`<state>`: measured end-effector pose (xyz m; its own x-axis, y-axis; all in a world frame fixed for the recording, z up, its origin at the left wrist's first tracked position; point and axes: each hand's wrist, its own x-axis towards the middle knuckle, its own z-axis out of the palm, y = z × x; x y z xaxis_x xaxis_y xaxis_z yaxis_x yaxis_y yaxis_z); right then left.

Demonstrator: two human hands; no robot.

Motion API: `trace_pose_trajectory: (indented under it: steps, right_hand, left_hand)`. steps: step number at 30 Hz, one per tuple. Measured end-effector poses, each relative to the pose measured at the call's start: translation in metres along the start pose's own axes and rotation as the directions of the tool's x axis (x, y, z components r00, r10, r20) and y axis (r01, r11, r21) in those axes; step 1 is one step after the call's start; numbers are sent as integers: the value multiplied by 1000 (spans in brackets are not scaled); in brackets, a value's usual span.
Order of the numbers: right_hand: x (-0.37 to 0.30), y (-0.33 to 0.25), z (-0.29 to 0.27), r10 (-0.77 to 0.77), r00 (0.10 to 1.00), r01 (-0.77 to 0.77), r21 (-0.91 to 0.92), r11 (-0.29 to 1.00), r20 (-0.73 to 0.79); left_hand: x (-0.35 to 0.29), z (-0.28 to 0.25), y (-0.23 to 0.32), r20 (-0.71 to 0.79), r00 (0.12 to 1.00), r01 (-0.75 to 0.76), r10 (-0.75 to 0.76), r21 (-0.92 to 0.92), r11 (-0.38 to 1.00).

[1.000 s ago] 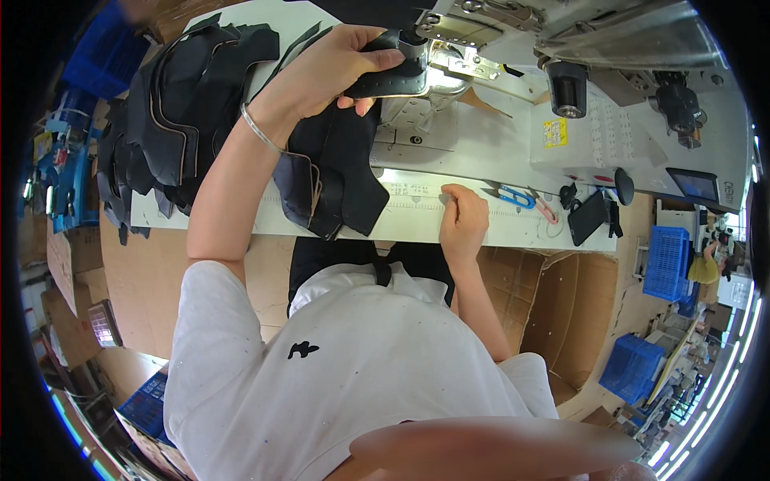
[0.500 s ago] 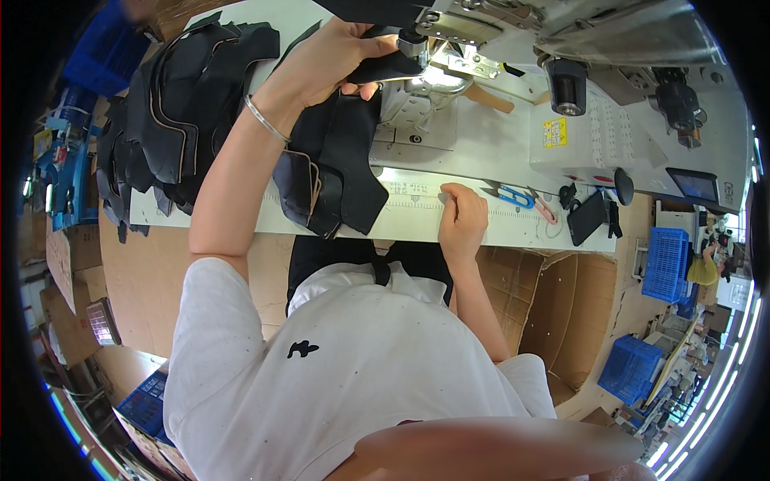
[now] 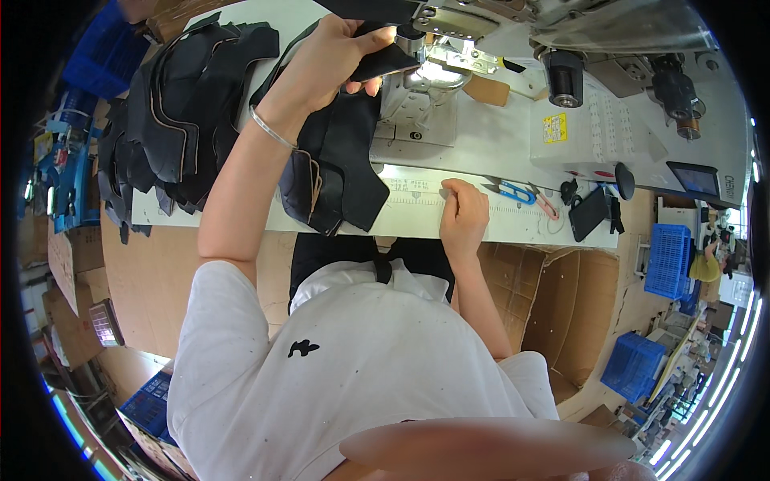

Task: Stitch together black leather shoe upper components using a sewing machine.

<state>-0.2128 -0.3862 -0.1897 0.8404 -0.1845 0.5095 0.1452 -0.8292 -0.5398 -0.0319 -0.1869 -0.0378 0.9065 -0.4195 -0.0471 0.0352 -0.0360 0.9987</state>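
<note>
My left hand (image 3: 325,60) has slid the pinched dark leather piece (image 3: 377,60) right to the sewing machine's needle (image 3: 413,48), while my curled, empty right hand (image 3: 463,212) rests at the near table edge (image 3: 513,228).

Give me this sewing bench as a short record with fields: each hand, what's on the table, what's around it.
left hand: raised, gripping a black cut piece at the sewing machine
right hand: resting on the front edge of the white table, holding nothing visible
under left arm: dark cut pieces hanging over the table edge
left of table: stack of dark pieces
right of hand: blue thread snips
floor: cardboard box, blue crates
</note>
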Motion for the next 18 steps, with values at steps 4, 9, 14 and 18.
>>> trace_pose_trajectory:
  steps: [4, 9, 14, 18]
  right_hand:
    - [0, 3, 3, -35, 999, 35, -18, 999, -18]
    - [0, 2, 3, -31, 999, 30, -10, 999, -19]
    - [1, 3, 3, -34, 999, 33, -28, 999, -28]
    - [1, 2, 3, -36, 999, 35, -28, 999, -33]
  left_hand:
    - [0, -2, -6, 26, 997, -68, 70, -44, 997]
    - [0, -4, -14, 57, 989, -131, 135, -71, 989]
    - [-16, 5, -4, -24, 998, -54, 52, -94, 994]
    - [-25, 8, -12, -44, 997, -74, 69, -128, 989]
